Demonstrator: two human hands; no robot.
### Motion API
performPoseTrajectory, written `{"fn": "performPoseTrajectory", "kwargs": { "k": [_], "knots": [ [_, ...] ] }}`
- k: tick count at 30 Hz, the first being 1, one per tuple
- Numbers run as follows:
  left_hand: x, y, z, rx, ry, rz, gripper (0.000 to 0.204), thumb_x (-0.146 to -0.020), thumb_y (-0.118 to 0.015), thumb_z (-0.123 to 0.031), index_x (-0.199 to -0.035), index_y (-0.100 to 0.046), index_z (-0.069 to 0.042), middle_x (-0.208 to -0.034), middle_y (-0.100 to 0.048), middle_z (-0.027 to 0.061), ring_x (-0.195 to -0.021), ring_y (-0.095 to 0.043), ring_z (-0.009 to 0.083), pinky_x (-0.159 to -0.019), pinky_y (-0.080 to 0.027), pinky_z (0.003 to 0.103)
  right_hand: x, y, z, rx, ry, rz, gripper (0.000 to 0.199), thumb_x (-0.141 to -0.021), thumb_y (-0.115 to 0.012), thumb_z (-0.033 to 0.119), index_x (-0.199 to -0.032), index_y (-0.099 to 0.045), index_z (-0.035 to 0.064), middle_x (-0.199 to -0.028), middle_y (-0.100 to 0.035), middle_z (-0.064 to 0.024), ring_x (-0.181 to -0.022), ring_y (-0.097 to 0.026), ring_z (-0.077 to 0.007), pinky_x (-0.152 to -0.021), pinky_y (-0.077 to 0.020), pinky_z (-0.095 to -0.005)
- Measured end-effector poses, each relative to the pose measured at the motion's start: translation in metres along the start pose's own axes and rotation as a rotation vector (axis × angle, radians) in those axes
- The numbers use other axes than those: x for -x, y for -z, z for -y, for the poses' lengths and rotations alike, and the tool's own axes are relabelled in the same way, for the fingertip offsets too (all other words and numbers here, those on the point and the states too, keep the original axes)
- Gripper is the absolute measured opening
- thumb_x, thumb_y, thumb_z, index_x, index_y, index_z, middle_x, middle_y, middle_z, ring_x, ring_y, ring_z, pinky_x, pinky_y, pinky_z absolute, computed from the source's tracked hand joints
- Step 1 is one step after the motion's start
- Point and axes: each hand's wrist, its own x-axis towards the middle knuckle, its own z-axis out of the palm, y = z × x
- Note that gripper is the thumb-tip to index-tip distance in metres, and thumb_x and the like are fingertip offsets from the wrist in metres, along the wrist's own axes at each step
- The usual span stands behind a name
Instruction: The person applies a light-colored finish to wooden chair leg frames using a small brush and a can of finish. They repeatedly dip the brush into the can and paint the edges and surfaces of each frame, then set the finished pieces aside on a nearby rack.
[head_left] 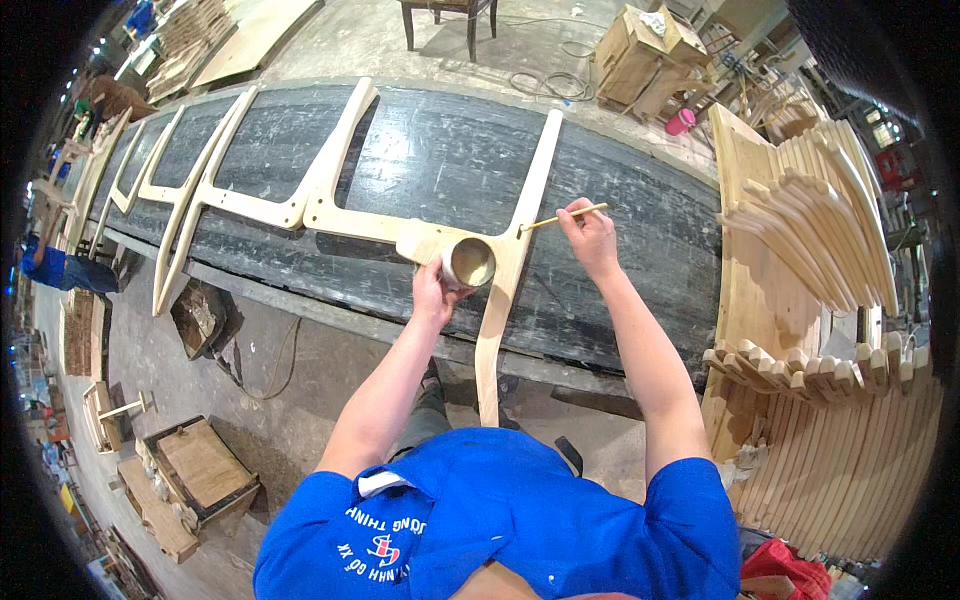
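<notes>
My left hand (432, 297) is wrapped round a small round can (450, 268) with a pale yellowish substance inside, held tilted beside a pale wooden chair frame (512, 260). In my right hand (592, 240) a thin wooden stick (545, 221) is pinched between the fingers. Its tip points at a small dark hole in the frame near the joint; whether it goes in, I cannot tell. The frame lies across the bench, one long leg hanging over the near edge. More chair frames (320, 190) lie in a row to its left, several with holes at their joints.
Under the frames is a long dark workbench (630, 240). Stacked curved wooden parts (810, 240) stand on boards at the right. A wooden crate (205, 465) sits on the floor at the lower left. Another person (70, 270) is at the far left. Cables lie on the floor.
</notes>
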Motion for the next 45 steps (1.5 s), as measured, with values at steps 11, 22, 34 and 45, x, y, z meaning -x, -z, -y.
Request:
{"fn": "performPoseTrajectory", "kwargs": {
  "k": [11,22,34,45],
  "knots": [
    [0.04,0.078,-0.017,0.009,0.038,-0.16,0.036,-0.094,-0.038,-0.029,-0.12,-0.043,-0.005,-0.119,-0.05,0.0125,-0.106,-0.053,0.0312,-0.079,-0.049,0.056,-0.019,-0.035,-0.005,0.141,0.033,0.066,0.021,-0.081,-0.061,0.028,-0.078,-0.055,0.0085,-0.068,-0.06,-0.0083,-0.065,-0.06,-0.0275,-0.058,-0.047,-0.0382],
    [0.043,0.094,-0.025,-0.012,0.03,-0.182,0.036,-0.094,-0.038,-0.03,-0.119,-0.045,-0.006,-0.118,-0.052,0.0109,-0.106,-0.054,0.0292,-0.081,-0.049,0.053,-0.014,-0.062,-0.009,0.049,0.094,0.195,0.018,-0.083,-0.058,0.023,-0.079,-0.053,0.0055,-0.071,-0.058,-0.0147,-0.072,-0.059,-0.0336,-0.063,-0.0464,-0.042],
    [0.042,0.102,-0.036,-0.007,0.044,-0.156,0.037,-0.094,-0.037,-0.03,-0.122,-0.043,-0.007,-0.118,-0.053,0.0113,-0.106,-0.054,0.0293,-0.082,-0.048,0.054,-0.021,-0.062,-0.004,-0.037,-0.035,0.165,0.019,-0.082,-0.059,0.022,-0.08,-0.054,0.0044,-0.069,-0.059,-0.0154,-0.069,-0.06,-0.0332,-0.061,-0.0463,-0.0395],
    [0.045,0.124,-0.055,-0.001,0.044,-0.171,0.036,-0.093,-0.041,-0.031,-0.119,-0.047,-0.008,-0.119,-0.051,0.0083,-0.109,-0.05,0.0291,-0.084,-0.045,0.058,-0.044,-0.028,-0.007,0.203,0.426,0.524,0.007,-0.077,-0.06,0.011,-0.079,-0.056,0.0047,-0.078,-0.059,-0.0136,-0.078,-0.059,-0.0308,-0.067,-0.0469,-0.0387]
  ]
}}
